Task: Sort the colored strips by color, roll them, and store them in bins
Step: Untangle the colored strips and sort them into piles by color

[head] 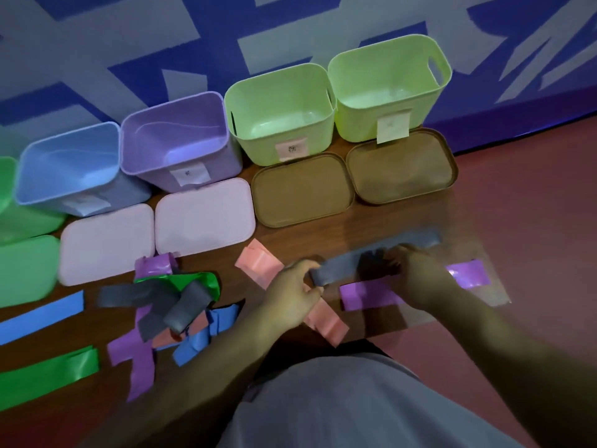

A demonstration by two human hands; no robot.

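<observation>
Glossy green strip [48, 373], plastic bins [281, 92]

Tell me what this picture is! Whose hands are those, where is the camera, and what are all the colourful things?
There is no machine here: those are a person's two bare hands. The camera sits on the person's head and looks down, so you see roughly what they see. The left hand pinches one end of a grey strip, and the right hand holds it farther along, though that part is blurry. More strips lie on the wooden surface: a mixed pile, a pink strip and a purple strip. At the back stand open bins: a blue bin, a purple bin and two light green bins. In front of them lie flat lids, pink lids and brown lids.
</observation>
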